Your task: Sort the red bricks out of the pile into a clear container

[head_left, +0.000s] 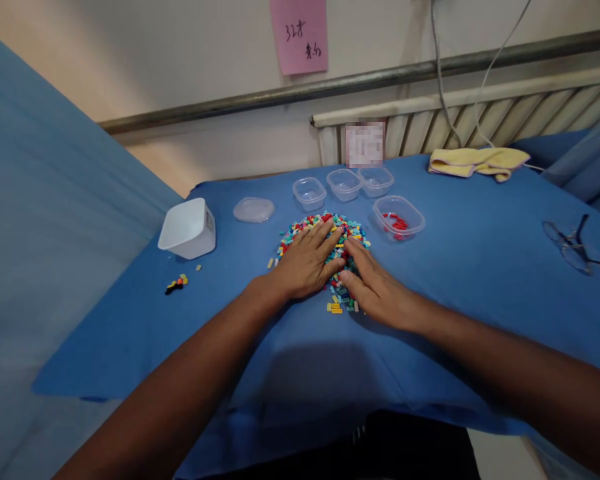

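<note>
Head view: my left hand (307, 261) lies spread wide on the pile of small bricks (337, 254) mid-bench (480, 253), my right hand (383, 290), thumb and finger apart, touches its right side, and too hard pushing could, I think, scatter the bricks.

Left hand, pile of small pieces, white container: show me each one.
Left hand (305, 265), head view: back of the hand.
Pile of small pieces (356, 231), head view: its far right part.
White container (199, 247), head view: its side wall.
</note>
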Motion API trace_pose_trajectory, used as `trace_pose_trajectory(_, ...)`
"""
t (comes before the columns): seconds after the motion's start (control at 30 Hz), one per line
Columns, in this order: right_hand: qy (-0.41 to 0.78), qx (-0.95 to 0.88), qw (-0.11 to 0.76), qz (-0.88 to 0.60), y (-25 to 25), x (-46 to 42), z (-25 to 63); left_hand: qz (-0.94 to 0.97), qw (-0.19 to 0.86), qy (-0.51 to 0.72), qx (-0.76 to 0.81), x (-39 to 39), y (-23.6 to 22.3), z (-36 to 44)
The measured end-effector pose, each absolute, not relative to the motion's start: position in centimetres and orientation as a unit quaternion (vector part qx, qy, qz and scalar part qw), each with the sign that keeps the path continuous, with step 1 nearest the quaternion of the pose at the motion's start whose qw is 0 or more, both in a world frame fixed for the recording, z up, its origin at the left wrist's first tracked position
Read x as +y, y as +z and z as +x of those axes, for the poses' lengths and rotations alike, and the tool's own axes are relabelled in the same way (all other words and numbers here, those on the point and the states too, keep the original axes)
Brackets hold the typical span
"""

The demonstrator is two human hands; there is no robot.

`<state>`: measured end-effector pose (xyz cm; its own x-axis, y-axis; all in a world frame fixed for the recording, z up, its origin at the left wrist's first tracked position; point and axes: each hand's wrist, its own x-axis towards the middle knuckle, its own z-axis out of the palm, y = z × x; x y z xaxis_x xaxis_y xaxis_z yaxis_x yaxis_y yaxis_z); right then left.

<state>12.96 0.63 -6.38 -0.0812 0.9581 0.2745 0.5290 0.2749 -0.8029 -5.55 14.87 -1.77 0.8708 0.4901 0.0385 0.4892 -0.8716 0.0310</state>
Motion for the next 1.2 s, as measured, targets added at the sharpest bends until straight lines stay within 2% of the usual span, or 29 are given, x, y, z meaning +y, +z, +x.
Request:
trace_pose_trajectory(0.17,0.333,-0.616,0.5,-0.51,-5.1,0.6,12.5,0.955,0.019,0.016,0.294,14.0,-0.2,-5.2)
trace_pose_trajectory(0.3,0.259,-0.538,0.593,-0.54,-4.5,1.6,13.9,0.968,0.035,0.03,0.246,10.9,-0.5,-4.1)
trace_pose_trajectory(0.47,0.186,-0.54,0.61,-0.55,-3.9,1.8,15.0,0.99,0.042,0.022,0.136,7.0,-2.3,-2.9)
trace_pose_trajectory(0.6,0.18,-0.599,0.564,-0.539,-3.9,1.5,15.0,0.989,0.027,0.001,0.146,6.8,-3.0,-4.0)
trace_pose_trajectory(0.8,0.128,-0.747,0.445,-0.477,-5.6,2.3,15.6,0.971,-0.076,0.037,0.221,9.3,-3.0,-8.5)
trace_pose_trajectory(1.03,0.056,-0.877,0.262,-0.398,-4.5,2.0,17.6,0.971,-0.015,-0.068,0.229,9.9,-2.0,-11.0)
trace_pose_trajectory(1.2,0.042,-0.902,0.243,-0.354,-3.0,1.6,18.4,0.971,-0.017,-0.074,0.225,8.4,-1.5,-11.7)
